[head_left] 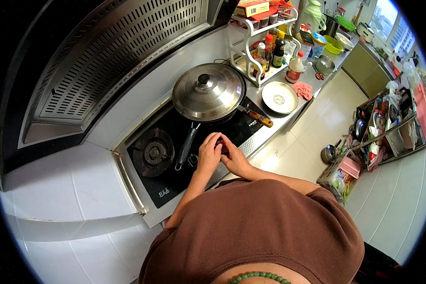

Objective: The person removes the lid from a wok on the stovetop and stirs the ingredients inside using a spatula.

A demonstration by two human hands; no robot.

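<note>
My left hand (208,154) and my right hand (235,160) meet at the fingertips in front of the stove. Their fingers are stretched out and slightly curved, with a gap between the palms, and I see nothing held in either. Just left of my left hand is the black handle (188,146) of a wok. A domed steel lid (208,97) with a black knob covers the wok on the far burner. Beyond my right hand, a spatula (256,115) with a brown patterned handle sticks out from the wok's edge toward the counter.
The black gas stove (163,187) has an uncovered burner (154,152) at left. A white plate (279,97), pink cloth (302,90) and spice rack (260,71) with bottles stand right of the wok. A range hood (123,57) hangs above. A crowded shelf (388,128) stands at far right.
</note>
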